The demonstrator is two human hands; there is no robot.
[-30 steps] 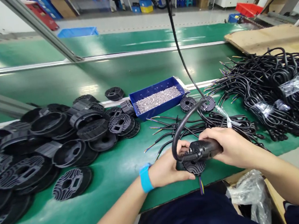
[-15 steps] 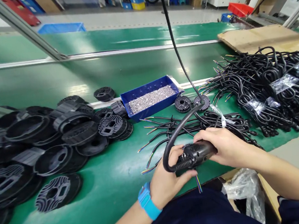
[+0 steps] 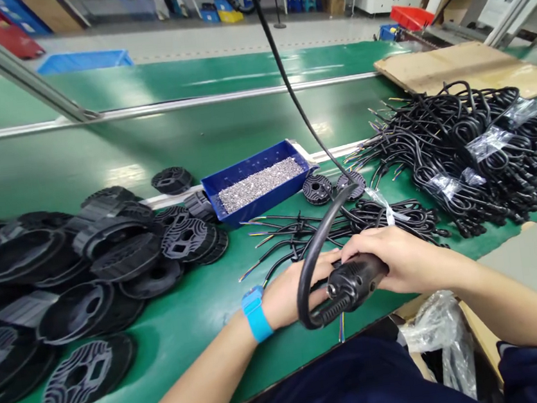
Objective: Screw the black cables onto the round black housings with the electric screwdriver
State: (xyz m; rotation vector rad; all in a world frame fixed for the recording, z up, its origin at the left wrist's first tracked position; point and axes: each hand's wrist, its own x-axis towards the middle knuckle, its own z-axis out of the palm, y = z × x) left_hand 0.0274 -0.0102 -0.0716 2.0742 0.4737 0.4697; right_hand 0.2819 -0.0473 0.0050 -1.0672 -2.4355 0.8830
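My right hand (image 3: pixel 388 256) is wrapped round a black corded tool (image 3: pixel 358 280) near the table's front edge. The tool's thick cord (image 3: pixel 315 248) loops up and away from its near end. My left hand (image 3: pixel 295 289), with a blue band (image 3: pixel 256 313) at the wrist, lies just left of the tool, its fingers partly hidden behind the tool and cord; what they hold, if anything, cannot be seen. Coloured wire ends (image 3: pixel 342 327) stick out below the tool. Black cables (image 3: pixel 391 213) lie behind my hands.
A blue bin (image 3: pixel 257 186) of small metal parts stands mid-table. Black round housings (image 3: pixel 86 306) are piled at the left. Bundled black cables (image 3: pixel 477 158) cover the right side, before a brown board (image 3: pixel 467 69). Two black discs (image 3: pixel 317 189) lie beside the bin.
The view has shifted, so the table items sit somewhat differently. My left hand has turned, and its thumb no longer shows below the tool. My right hand still grips the tool.
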